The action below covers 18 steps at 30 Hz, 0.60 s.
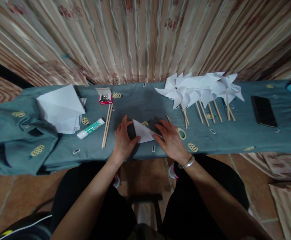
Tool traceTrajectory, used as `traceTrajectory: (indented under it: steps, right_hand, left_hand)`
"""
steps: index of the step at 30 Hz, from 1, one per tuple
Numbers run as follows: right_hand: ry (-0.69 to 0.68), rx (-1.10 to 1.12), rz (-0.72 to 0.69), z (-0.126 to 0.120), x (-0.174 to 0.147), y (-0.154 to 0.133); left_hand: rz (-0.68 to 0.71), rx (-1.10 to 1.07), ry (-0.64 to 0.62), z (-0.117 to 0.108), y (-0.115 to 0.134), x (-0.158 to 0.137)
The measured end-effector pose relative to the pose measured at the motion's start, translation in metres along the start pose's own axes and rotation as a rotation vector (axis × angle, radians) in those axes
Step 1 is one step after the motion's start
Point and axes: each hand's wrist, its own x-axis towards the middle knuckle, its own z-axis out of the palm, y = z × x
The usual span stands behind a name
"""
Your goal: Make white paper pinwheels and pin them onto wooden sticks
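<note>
A small sheet of white paper (144,132), folded into a triangle, lies on the cloth between my hands. My left hand (123,140) holds its left side, with the thumb on the lower corner and the forefinger by the upper one. At the narrow right end, my right hand (171,139) has its thumb and fingers on the paper. A silver bracelet (187,162) circles my right wrist. Partly hidden beneath and behind that hand are scissors (181,133) with a pale green handle.
Left of my hands are wooden sticks (107,126), a glue stick (91,128), an open red box of small metal pieces (106,98) and stacked white paper (60,105). At the right back lie several paper pinwheels (176,89) on sticks, then a dark phone (263,111). A striped curtain (135,43) hangs behind.
</note>
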Motion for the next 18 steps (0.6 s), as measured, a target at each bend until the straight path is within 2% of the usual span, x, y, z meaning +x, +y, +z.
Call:
traceTrajectory:
  steps: [5, 10, 15, 18]
  right_hand:
    - [-0.063, -0.016, -0.016, 0.006, 0.0, -0.01]
    - [-0.075, 0.02, -0.024, 0.009, -0.001, -0.015]
    - [-0.06, 0.051, -0.023, 0.01, 0.0, -0.017]
    - [-0.05, 0.086, -0.014, 0.011, -0.001, -0.016]
  left_hand:
    - [0.016, -0.132, 0.002, 0.007, 0.001, 0.004]
    - [-0.044, -0.254, 0.027, 0.01, 0.003, 0.007]
    - [-0.211, -0.456, 0.095, 0.011, 0.007, 0.013]
    - [-0.308, -0.571, 0.084, 0.011, 0.008, 0.018]
